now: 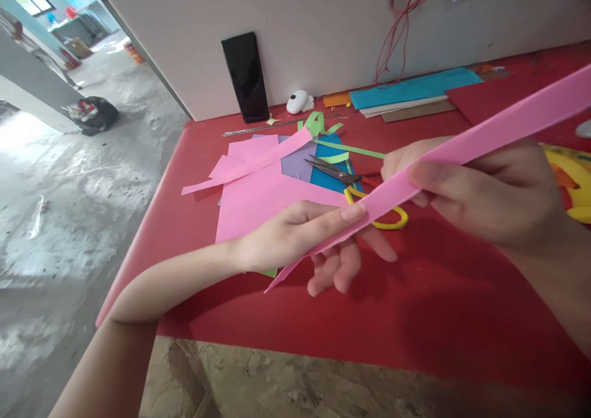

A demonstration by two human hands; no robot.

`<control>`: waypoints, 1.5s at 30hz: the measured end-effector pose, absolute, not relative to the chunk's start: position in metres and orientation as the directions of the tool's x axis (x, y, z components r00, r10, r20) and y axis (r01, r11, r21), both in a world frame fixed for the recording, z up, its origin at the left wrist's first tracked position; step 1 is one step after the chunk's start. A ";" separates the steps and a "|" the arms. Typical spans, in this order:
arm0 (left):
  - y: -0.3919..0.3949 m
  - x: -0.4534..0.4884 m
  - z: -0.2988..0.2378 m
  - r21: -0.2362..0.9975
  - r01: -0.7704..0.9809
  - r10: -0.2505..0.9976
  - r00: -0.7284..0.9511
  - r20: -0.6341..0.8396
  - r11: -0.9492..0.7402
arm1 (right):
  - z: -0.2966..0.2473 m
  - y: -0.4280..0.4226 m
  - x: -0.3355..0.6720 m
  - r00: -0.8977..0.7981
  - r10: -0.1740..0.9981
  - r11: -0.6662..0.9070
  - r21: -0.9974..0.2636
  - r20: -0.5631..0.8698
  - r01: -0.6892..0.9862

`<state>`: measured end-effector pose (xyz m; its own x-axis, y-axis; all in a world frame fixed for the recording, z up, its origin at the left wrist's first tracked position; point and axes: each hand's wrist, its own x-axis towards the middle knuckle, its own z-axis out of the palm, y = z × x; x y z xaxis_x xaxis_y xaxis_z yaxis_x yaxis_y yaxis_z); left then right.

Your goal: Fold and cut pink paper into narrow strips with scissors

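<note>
A long pink paper strip (392, 193) runs slantwise between my two hands above the red table. My left hand (314, 236) pinches it between thumb and fingers, the other fingers spread below. Further up the strip, my right hand (489, 190) grips it with the thumb on top. Scissors (341, 175) with yellow and red handles lie behind the strip, partly covered by it. Under and behind my left hand is a pink sheet (253, 202), with another pink strip (263, 158) across it. Purple paper (300, 159), blue paper (325, 181) and curled green strips (318, 125) lie beside these.
A black phone (245, 76) leans on the white wall, near a small white object (300, 101). Blue sheets (415, 88) and a red sheet (489, 95) lie at the back right. A yellow object (575, 181) is at the right edge. Red string (401, 24) hangs on the wall.
</note>
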<state>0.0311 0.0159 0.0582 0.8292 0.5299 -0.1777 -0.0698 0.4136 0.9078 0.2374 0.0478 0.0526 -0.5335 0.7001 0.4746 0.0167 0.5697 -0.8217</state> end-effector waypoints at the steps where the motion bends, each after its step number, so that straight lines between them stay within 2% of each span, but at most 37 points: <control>1: 0.016 0.031 0.058 0.914 -0.061 0.543 0.819 -0.184 0.402 | 0.052 0.049 0.238 -0.524 0.702 0.573 -0.819 0.483 0.012; 10: 0.014 0.031 0.062 0.904 -0.036 0.545 0.807 -0.226 0.427 | 0.054 0.050 0.242 -0.559 0.689 0.570 -0.822 0.462 0.023; 15: 0.012 0.030 0.062 0.925 -0.015 0.579 0.784 -0.224 0.379 | 0.053 0.050 0.241 -0.562 0.679 0.568 -0.823 0.472 -0.006; 20: 0.012 0.030 0.062 0.925 -0.008 0.595 0.768 -0.238 0.380 | 0.049 0.047 0.236 -0.586 0.701 0.481 -0.876 0.407 -0.033; 25: 0.013 0.035 0.060 0.910 -0.047 0.600 0.766 -0.232 0.411 | 0.050 0.043 0.227 -0.697 0.615 0.537 -0.843 0.369 0.028; 32: 0.013 0.038 0.056 0.853 -0.166 0.618 0.757 -0.212 0.496 | 0.047 0.051 0.235 -0.605 0.673 0.492 -0.868 0.426 -0.064; 39: 0.013 0.035 0.060 0.875 -0.083 0.589 0.769 -0.248 0.477 | 0.056 0.054 0.248 -0.656 0.632 0.601 -0.796 0.414 0.077; 45: 0.010 0.033 0.062 0.875 -0.085 0.603 0.756 -0.254 0.476 | 0.060 0.051 0.247 -0.638 0.646 0.610 -0.786 0.419 0.102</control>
